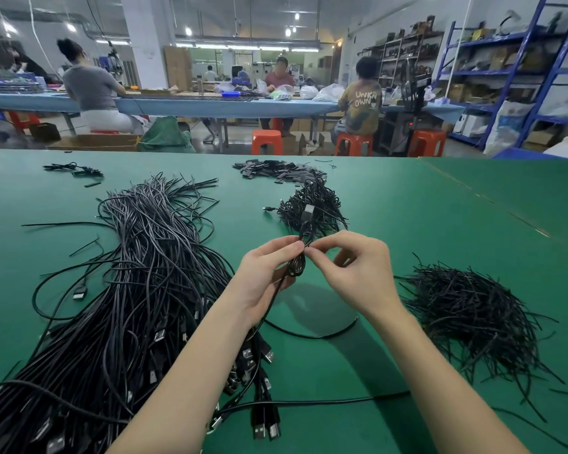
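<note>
Two bare hands met over the middle of the green table [440,224]. The left hand [266,273] had its fingers and thumb curled round a coiled black cable [297,265], holding it upright above the tabletop. The right hand [358,273] pinched the same coil near its waist between thumb and forefinger, its other fingers loosely bent. The coil's tail [325,335] dropped past the left wrist and curved across the table under the forearms.

Left of the arms sprawled a large heap of loose cables [138,273], their plugs nearest the person. To the right lay a tangled pile of thin black ties [466,309]. Just beyond the hands sat a small pile of bundled cables [312,204], and farther back a scatter of flat black pieces [276,172].
</note>
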A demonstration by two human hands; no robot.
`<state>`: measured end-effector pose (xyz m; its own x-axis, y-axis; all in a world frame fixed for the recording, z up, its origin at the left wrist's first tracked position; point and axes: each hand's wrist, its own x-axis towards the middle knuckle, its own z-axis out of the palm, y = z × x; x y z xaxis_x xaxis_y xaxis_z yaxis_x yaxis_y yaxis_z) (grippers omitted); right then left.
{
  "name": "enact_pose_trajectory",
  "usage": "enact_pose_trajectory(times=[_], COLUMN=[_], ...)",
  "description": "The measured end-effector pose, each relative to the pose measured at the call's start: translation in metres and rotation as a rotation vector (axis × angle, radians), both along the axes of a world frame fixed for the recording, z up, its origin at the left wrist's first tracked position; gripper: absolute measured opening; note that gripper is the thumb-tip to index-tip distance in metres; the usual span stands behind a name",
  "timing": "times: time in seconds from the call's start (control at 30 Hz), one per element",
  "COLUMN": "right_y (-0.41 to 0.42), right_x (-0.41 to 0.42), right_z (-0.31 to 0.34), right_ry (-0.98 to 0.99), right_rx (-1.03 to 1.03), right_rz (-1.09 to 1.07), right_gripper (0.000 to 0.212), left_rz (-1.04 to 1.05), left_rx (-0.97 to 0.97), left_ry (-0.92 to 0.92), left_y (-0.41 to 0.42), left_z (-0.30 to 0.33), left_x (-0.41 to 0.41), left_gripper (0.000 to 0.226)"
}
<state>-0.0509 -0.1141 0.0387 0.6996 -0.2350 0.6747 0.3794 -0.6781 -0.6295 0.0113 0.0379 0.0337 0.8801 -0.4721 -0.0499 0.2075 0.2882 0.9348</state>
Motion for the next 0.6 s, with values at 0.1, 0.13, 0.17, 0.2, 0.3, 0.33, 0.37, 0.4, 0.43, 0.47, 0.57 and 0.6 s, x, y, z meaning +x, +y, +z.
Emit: enact_pose_trajectory(times=[0.1, 0.13, 0.17, 0.2, 0.3, 0.33, 0.37, 0.4, 0.43, 0.47, 0.57, 0.6], right_y=[0.011, 0.012, 0.011, 0.010, 0.009, 0.011, 0.012, 0.014, 0.015, 0.016, 0.016, 0.014], right_x=[0.004, 0.004, 0.005, 0.005, 0.005, 0.005, 0.004, 0.004, 0.003, 0.003, 0.001, 0.000], right_z=[0.007, 0.010, 0.013, 0.014, 0.014, 0.015, 0.016, 0.017, 0.017, 0.016, 0.010, 0.009], right_ry=[0.312, 0.466, 0.616, 0.703, 0.742, 0.733, 0.720, 0.702, 0.668, 0.614, 0.380, 0.302], right_rx=[0.704, 0.974, 1.236, 1.466, 1.680, 1.649, 1.594, 1.508, 1.383, 1.221, 0.641, 0.456], right_rz=[0.105, 0.182, 0.283, 0.379, 0.490, 0.489, 0.469, 0.428, 0.367, 0.297, 0.133, 0.105], right_gripper=[0.014, 0.013, 0.010, 0.005, 0.010, 0.010, 0.010, 0.010, 0.009, 0.008, 0.017, 0.019], left_rz=[0.098, 0.142, 0.186, 0.223, 0.290, 0.294, 0.283, 0.259, 0.230, 0.202, 0.149, 0.143], left_rx=[-0.032, -0.033, -0.026, -0.018, 0.029, 0.035, 0.033, 0.030, 0.028, 0.026, 0.004, -0.007], left_ry=[-0.109, -0.179, -0.267, -0.363, -0.552, -0.549, -0.517, -0.462, -0.402, -0.348, -0.227, -0.196], left_y=[-0.005, -0.007, -0.008, -0.010, -0.013, -0.013, -0.012, -0.012, -0.011, -0.010, -0.007, -0.006], left_z=[-0.003, -0.004, -0.004, -0.005, -0.006, -0.006, -0.006, -0.006, -0.007, -0.007, -0.007, -0.007], left_x=[-0.001, -0.002, -0.003, -0.004, -0.004, -0.003, -0.003, -0.002, -0.002, -0.002, -0.001, 0.000], left_gripper=[0.018, 0.019, 0.020, 0.022, 0.023, 0.022, 0.020, 0.018, 0.017, 0.015, 0.011, 0.010])
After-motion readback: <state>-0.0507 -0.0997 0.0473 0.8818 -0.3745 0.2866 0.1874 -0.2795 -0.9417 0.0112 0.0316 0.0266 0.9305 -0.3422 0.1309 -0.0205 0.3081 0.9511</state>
